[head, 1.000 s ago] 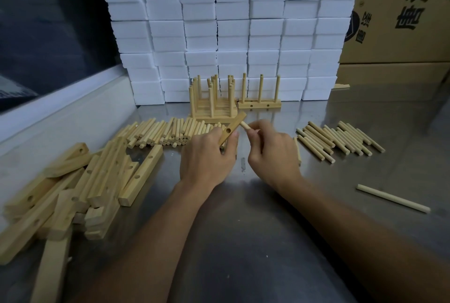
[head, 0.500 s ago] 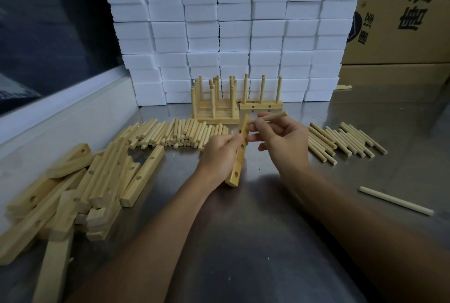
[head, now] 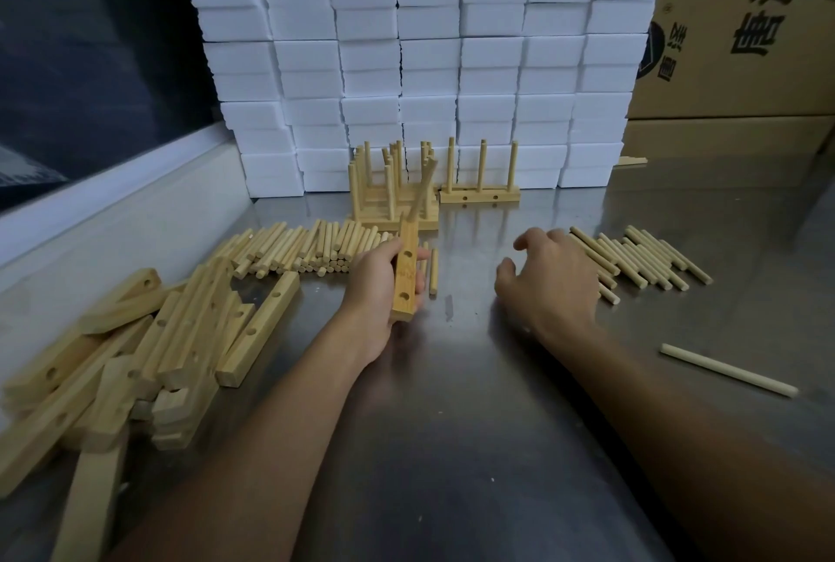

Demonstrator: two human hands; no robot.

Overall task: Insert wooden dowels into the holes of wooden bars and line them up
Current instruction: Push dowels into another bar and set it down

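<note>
Head view: right hand has left the bar

Left hand [head: 384, 286] grips the wooden bar [head: 405, 272], one dowel [head: 421, 191] now standing in its top hole; right hand [head: 549, 276], earlier pinching that dowel, has moved away and hovers with relaxed fingers, holding nothing, near the loose dowels [head: 641, 258] on the tabletop [head: 452, 426].

White foam blocks [head: 429, 55] stacked behind a steel table [head: 474, 448], cardboard boxes [head: 745, 41] right, dark window [head: 81, 55] left.
</note>
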